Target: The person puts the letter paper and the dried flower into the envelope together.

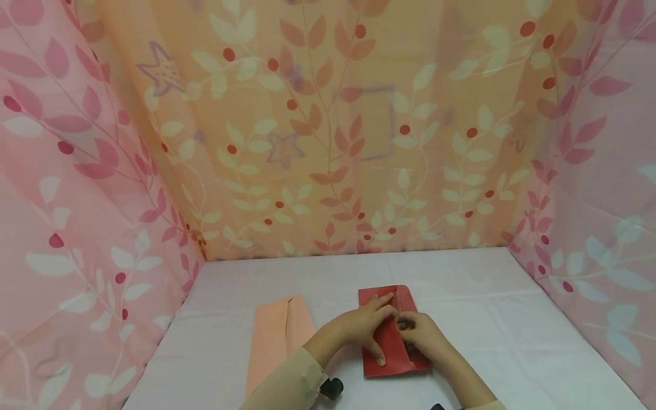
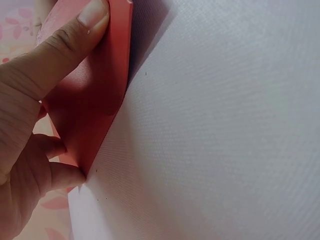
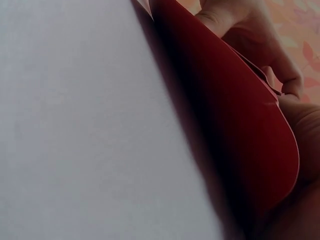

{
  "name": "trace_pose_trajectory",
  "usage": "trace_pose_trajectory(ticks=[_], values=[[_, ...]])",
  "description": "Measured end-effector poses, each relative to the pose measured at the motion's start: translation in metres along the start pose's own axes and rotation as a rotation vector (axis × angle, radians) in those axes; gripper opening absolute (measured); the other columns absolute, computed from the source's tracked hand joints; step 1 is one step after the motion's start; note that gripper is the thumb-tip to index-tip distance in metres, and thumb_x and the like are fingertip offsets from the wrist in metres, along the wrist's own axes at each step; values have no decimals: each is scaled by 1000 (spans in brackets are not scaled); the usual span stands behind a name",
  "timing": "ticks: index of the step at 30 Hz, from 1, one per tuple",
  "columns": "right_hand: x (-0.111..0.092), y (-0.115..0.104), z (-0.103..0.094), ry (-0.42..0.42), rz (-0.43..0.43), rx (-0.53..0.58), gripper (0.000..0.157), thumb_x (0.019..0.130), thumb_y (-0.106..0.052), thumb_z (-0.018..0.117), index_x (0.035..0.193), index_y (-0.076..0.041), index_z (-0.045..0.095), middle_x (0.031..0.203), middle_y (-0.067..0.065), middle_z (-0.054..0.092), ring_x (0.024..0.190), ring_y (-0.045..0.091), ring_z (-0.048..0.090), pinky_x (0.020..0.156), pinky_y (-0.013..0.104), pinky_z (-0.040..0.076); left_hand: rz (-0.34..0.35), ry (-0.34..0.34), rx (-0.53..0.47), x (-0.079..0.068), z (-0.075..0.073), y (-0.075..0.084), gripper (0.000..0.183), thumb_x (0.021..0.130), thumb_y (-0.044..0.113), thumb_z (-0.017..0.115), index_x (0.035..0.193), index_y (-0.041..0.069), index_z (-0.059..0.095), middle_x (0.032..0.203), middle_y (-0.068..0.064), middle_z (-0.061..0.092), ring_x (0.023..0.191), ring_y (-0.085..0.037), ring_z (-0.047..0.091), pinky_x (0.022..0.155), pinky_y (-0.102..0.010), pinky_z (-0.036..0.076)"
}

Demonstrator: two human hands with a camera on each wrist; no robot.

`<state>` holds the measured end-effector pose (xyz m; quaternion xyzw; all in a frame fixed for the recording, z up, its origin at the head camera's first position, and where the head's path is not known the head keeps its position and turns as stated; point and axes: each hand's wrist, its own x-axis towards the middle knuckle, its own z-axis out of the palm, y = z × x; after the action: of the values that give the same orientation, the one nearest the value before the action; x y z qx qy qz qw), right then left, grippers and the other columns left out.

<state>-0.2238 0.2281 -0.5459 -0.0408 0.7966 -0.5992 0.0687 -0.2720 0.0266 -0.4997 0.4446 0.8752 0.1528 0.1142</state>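
Observation:
A red paper envelope [image 1: 376, 364] lies on the white tabletop, its flap [image 1: 408, 293] folded out to the right. My left hand [image 1: 366, 327] is spread across its face, thumb near the bottom edge and fingers reaching toward the top. In the left wrist view, the thumb [image 2: 65, 47] presses the red paper, which bows up from the cloth. My right hand [image 1: 422, 336] is at the envelope's mouth, fingers curled at the raised edge and partly hidden by the paper. The red flap [image 3: 235, 120] hides much of that hand in the right wrist view.
A peach envelope [image 1: 269, 330] lies to the left, partly under the left forearm, its flap side facing right. White cloth [image 1: 461, 279] covers the table. Patterned curtains [image 1: 328, 142] enclose the back and both sides.

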Motion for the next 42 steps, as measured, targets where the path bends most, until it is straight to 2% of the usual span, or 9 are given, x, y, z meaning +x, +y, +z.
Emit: trace_pose_trajectory(ticks=[6, 14, 23, 30, 38, 42], values=[[-4, 1, -4, -45, 17, 41, 44, 79, -12, 74, 118, 3, 59, 92, 11, 68, 73, 20, 68, 61, 37, 58, 6, -6, -15, -2, 3, 1, 86, 53, 60, 84, 125, 42, 40, 162, 4, 8, 145, -42, 17, 103, -44, 44], [-6, -3, -14, -84, 24, 5, 50, 81, -18, 76, 121, 3, 57, 96, 12, 66, 76, 23, 68, 61, 40, 58, -2, -9, -14, -1, 5, 2, 87, 53, 61, 83, 127, 42, 40, 162, 5, 8, 146, -41, 16, 103, -44, 44], [-8, -16, -28, -43, 25, -132, 47, 78, -24, 80, 116, -2, 63, 91, 8, 66, 74, 20, 65, 58, 36, 56, -2, 0, 16, 3, 2, 1, 89, 52, 62, 83, 128, 43, 40, 162, 5, 8, 146, -41, 17, 104, -45, 43], [-10, -10, -34, -43, 32, -113, 47, 79, -18, 78, 118, 1, 61, 94, 10, 66, 82, 21, 66, 63, 36, 58, -16, -12, 30, 0, 0, 3, 88, 52, 60, 84, 127, 42, 41, 162, 4, 8, 145, -42, 17, 105, -46, 42], [-15, -16, -43, 34, 16, -228, 43, 78, -19, 79, 115, -5, 65, 95, 7, 69, 84, 18, 64, 62, 32, 56, -31, -22, 24, 2, -3, 6, 87, 52, 58, 85, 126, 42, 41, 162, 7, 8, 146, -39, 17, 101, -45, 46], [-17, -14, -47, 46, 22, -287, 42, 78, -20, 79, 114, -5, 65, 94, 5, 69, 82, 16, 64, 61, 31, 53, -45, -38, 35, 2, -3, 8, 89, 52, 58, 86, 128, 42, 42, 162, 8, 8, 147, -39, 16, 100, -48, 46]])
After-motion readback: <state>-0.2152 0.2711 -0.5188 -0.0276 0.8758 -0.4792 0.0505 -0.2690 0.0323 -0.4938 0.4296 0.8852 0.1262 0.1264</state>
